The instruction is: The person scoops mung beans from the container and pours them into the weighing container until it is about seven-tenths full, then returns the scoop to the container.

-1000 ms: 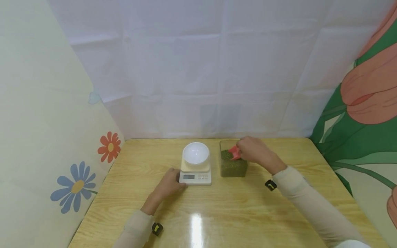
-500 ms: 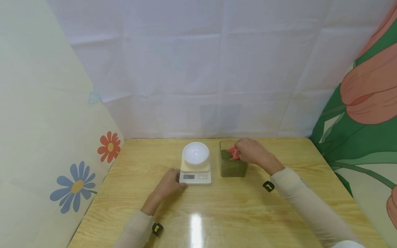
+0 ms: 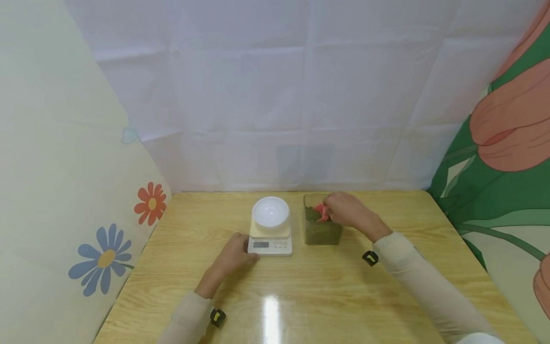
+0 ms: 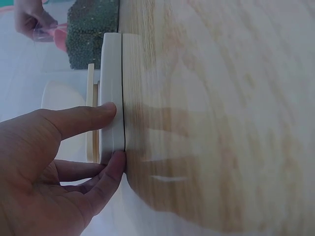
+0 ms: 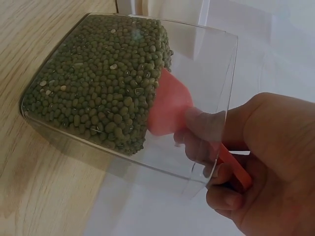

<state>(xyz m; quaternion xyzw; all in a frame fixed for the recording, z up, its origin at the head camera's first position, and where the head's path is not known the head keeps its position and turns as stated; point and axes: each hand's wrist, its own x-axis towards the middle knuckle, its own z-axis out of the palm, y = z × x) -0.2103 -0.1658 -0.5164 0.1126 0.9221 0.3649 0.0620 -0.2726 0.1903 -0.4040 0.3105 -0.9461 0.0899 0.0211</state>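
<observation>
My right hand (image 3: 347,210) grips a pink scoop (image 5: 170,104) in green beans (image 5: 98,78) — my left hand (image 3: 235,253) holds a white scale (image 3: 269,245).

"What's your left hand (image 4: 39,162) on?"
"You're gripping the near end of the white scale (image 4: 112,73), thumb against its side. A white bowl (image 4: 56,96) sits on its plate (image 4: 90,81)."
"And farther off?"
"Your right hand (image 4: 32,17) holds a pink scoop (image 4: 60,39) at the green beans (image 4: 93,29)."
</observation>
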